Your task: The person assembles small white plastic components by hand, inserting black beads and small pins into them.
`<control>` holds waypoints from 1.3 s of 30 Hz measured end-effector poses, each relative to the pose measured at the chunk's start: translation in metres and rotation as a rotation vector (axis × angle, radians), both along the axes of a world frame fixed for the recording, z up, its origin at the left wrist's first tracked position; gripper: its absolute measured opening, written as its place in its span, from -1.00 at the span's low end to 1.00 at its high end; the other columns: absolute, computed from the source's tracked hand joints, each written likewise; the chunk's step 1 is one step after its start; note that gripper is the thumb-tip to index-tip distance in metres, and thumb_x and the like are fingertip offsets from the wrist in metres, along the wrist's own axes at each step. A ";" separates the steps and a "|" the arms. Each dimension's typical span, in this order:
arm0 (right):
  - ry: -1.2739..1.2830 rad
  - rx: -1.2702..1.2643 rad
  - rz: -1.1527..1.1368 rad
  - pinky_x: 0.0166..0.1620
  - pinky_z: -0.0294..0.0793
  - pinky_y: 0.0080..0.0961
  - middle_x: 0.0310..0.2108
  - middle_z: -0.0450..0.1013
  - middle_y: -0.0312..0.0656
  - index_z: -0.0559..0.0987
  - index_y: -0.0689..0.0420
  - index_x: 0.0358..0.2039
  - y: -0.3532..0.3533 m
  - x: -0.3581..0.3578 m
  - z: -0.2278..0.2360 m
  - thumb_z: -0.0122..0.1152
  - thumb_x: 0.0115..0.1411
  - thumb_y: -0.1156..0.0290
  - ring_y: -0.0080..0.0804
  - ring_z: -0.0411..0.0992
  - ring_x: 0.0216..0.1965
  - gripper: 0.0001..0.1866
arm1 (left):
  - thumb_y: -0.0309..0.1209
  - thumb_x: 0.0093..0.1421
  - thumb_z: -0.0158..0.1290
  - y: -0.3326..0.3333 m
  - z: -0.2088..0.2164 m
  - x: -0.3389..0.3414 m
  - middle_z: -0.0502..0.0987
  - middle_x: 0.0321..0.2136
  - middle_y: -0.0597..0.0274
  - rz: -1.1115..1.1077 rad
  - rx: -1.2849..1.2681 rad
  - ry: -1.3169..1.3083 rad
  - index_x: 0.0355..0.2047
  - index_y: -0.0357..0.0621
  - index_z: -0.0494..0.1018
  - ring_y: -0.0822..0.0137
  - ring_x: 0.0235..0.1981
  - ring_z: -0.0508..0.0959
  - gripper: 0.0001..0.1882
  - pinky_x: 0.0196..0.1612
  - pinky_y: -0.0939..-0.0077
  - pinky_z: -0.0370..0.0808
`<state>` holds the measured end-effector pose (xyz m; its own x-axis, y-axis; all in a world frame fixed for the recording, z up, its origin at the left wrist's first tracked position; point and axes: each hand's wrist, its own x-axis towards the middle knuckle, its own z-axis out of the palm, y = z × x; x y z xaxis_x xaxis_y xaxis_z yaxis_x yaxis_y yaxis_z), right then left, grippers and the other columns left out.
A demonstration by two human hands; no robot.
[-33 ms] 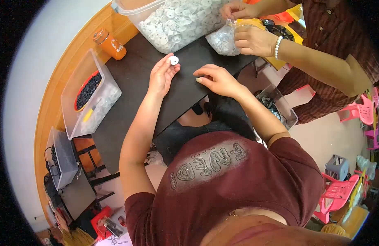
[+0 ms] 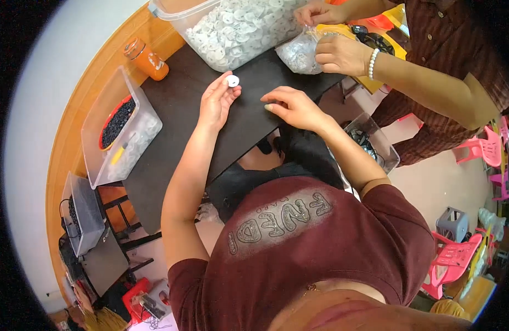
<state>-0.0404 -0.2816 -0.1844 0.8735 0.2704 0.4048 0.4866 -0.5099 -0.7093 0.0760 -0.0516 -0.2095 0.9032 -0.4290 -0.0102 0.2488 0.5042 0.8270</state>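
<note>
My left hand (image 2: 214, 105) pinches a small round white plastic disc (image 2: 233, 81) with a dark slot at its middle, held just above the dark tabletop (image 2: 182, 121). To its right, my right hand (image 2: 290, 106) is over the same table, with thumb and fingers curled toward each other. Whatever lies between those fingertips, if anything, is too small or hidden to make out. Beyond my hands stands a large clear plastic bin (image 2: 174, 19) heaped with similar white discs (image 2: 232, 33).
At the right, another person's hands (image 2: 342, 55) hold a clear plastic bag (image 2: 299, 55) of small pieces. An orange bottle (image 2: 147, 59) stands at the back left. A clear bin (image 2: 149, 105) at the left holds white parts and a red-rimmed bowl of dark bits (image 2: 117, 122). Pink chairs (image 2: 453, 259) stand right.
My right hand's fingertips have shifted very slightly. My left hand keeps its grip on the white disc, and the rest looks the same.
</note>
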 end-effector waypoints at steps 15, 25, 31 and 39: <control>-0.003 0.119 -0.273 -0.25 0.46 -0.53 -0.35 0.51 -0.21 0.63 0.13 -0.18 -0.037 -0.002 -0.014 0.23 0.22 0.39 -0.45 0.47 -0.36 -0.82 | -0.39 0.37 -0.03 0.000 0.005 -0.001 0.55 -0.15 0.08 -0.041 0.011 -0.017 0.15 -0.36 0.33 0.30 -0.20 0.57 -0.60 -0.07 0.43 0.54; 0.026 0.134 -0.302 -0.19 0.50 -0.46 -0.29 0.55 -0.12 0.64 0.13 -0.20 -0.037 0.000 -0.013 0.23 0.21 0.35 -0.29 0.53 -0.27 -0.81 | -0.37 0.36 -0.01 -0.003 0.005 -0.001 0.56 -0.15 0.11 -0.058 0.066 -0.051 0.13 -0.32 0.36 0.33 -0.20 0.57 -0.61 -0.07 0.43 0.53; -0.030 0.225 -0.310 -0.20 0.50 -0.47 -0.30 0.55 -0.14 0.64 0.16 -0.21 -0.039 0.000 -0.020 0.24 0.20 0.40 -0.30 0.53 -0.29 -0.83 | -0.37 0.37 -0.01 -0.004 0.006 -0.002 0.56 -0.15 0.13 -0.064 0.089 -0.056 0.13 -0.31 0.38 0.33 -0.20 0.57 -0.62 -0.07 0.42 0.53; -0.327 0.088 -0.504 -0.13 0.48 -0.44 -0.30 0.56 -0.13 0.65 0.19 -0.25 -0.065 -0.005 -0.022 0.28 0.17 0.46 -0.25 0.53 -0.26 -0.86 | -0.36 0.37 -0.01 -0.005 0.007 -0.002 0.56 -0.15 0.15 -0.072 0.101 -0.060 0.13 -0.30 0.38 0.34 -0.20 0.57 -0.61 -0.07 0.42 0.53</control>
